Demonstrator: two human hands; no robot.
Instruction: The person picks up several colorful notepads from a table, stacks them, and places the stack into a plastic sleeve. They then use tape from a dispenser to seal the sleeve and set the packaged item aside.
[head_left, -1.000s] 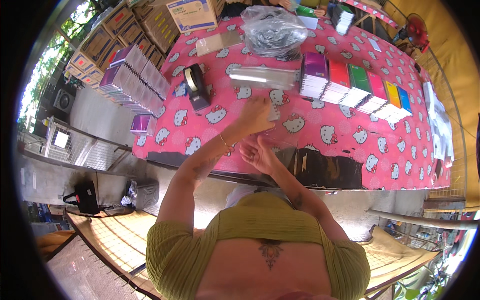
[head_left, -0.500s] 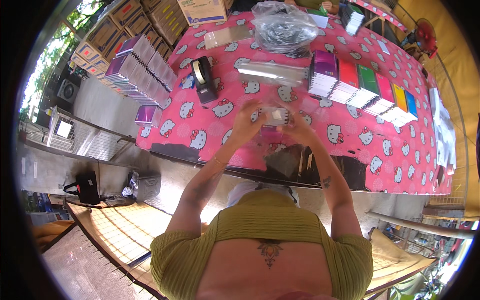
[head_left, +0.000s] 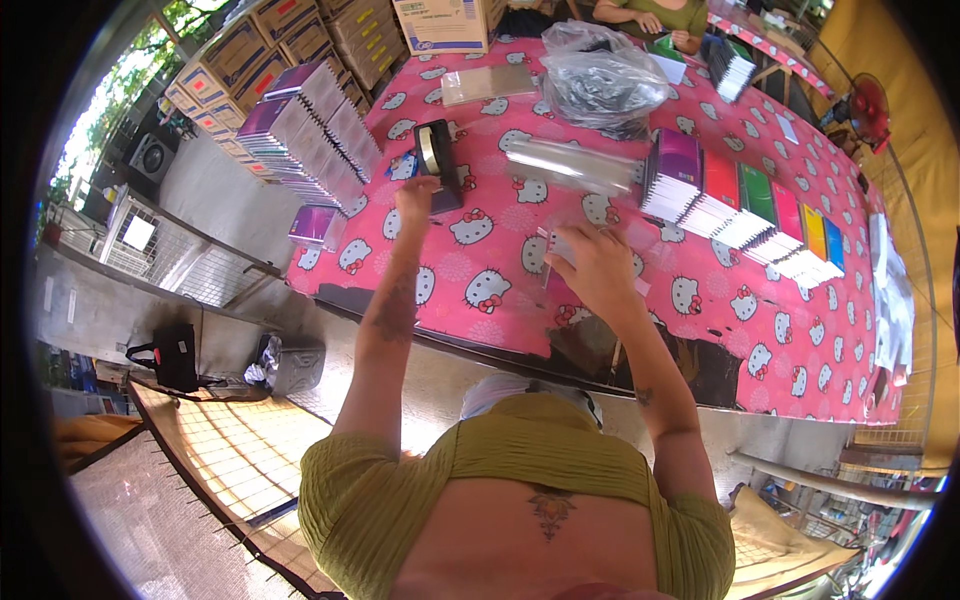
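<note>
While the right hand [head_left: 590, 268] stays clamped on a small clear-wrapped packet [head_left: 557, 246], the left hand [head_left: 415, 195], fingers loosely together, touches the tape dispenser [head_left: 437, 160] just beyond it on the counter [head_left: 700, 330].

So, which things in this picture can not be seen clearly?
- Head view: what the right hand holds; the hand itself covers most of the small packet.
- Head view: whether the left hand grips tape at the black tape dispenser; too small.
- Head view: the contents of the clear plastic bag; glare and crumpled film hide them.
- Head view: the person across the pink table, cut off by the top edge.
</note>
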